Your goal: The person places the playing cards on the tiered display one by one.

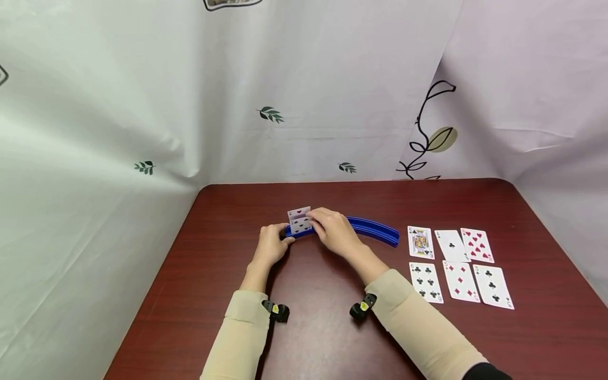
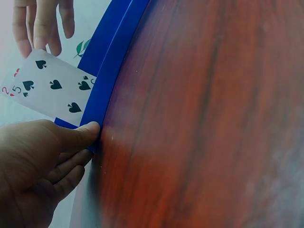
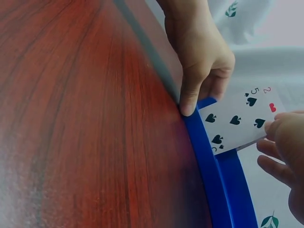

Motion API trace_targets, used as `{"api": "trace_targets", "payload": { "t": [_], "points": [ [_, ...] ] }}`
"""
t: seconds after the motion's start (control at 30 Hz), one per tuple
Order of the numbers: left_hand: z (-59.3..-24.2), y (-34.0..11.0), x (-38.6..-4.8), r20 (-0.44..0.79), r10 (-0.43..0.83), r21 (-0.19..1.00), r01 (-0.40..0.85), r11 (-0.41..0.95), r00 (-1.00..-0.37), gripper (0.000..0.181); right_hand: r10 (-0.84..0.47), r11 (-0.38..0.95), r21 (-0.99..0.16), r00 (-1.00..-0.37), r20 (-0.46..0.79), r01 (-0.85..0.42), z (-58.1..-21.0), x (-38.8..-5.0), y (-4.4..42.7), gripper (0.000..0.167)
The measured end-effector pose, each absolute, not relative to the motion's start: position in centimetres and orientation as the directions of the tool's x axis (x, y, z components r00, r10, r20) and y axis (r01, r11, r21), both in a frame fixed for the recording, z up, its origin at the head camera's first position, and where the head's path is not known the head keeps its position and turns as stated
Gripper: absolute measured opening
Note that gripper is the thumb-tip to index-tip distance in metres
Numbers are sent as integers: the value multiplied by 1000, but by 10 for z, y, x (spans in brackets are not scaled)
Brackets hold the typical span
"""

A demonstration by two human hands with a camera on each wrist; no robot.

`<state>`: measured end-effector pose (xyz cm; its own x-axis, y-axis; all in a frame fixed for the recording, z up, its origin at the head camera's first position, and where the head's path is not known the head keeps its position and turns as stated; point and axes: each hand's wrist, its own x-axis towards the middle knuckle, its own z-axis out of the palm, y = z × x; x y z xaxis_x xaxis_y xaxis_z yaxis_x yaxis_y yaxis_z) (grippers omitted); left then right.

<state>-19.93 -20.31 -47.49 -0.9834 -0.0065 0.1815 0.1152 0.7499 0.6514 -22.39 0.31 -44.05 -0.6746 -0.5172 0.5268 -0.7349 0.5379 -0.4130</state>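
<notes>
A curved blue card holder (image 1: 375, 230) lies on the table, and my left hand (image 1: 272, 244) grips its left end between thumb and fingers. Two cards stand near that end: the five of spades (image 2: 56, 85) in front, its lower edge in the holder, and the two of hearts (image 1: 299, 212) behind it, rising higher. My right hand (image 1: 334, 229) pinches the upper right edge of the five of spades; whether it also holds the two of hearts I cannot tell. In the right wrist view the right hand's fingertips (image 3: 270, 130) touch the card's edge.
Several face-up cards lie in two rows right of the holder: king of clubs (image 1: 420, 243), an ace (image 1: 451, 245) and a hearts card (image 1: 477, 245) behind; six of clubs (image 1: 426, 282), a diamonds card (image 1: 461, 281) and three of clubs (image 1: 493, 286) nearer. A white curtain (image 1: 304, 142) hangs behind the table.
</notes>
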Motion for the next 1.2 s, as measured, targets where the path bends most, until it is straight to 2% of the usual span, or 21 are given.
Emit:
{"api": "trace_targets", "payload": {
  "t": [0.2, 0.37, 0.73, 1.2],
  "points": [
    [-476, -202, -200, 182, 1, 647, 121, 753, -983, 34, -547, 545, -423, -690, 475, -724, -443, -222, 8, 32],
    [-477, -201, -201, 171, -3, 648, 110, 754, -985, 34, -516, 553, -438, -704, 488, -709, -445, -219, 13, 35],
    [-476, -204, -201, 167, -6, 647, 105, 755, -986, 38, -499, 560, -430, -703, 507, -708, -440, -217, 31, 27],
    [-474, -205, -200, 160, -1, 644, 104, 758, -987, 41, -476, 582, -456, -736, 481, -674, -433, -215, 51, 26]
  ]
}}
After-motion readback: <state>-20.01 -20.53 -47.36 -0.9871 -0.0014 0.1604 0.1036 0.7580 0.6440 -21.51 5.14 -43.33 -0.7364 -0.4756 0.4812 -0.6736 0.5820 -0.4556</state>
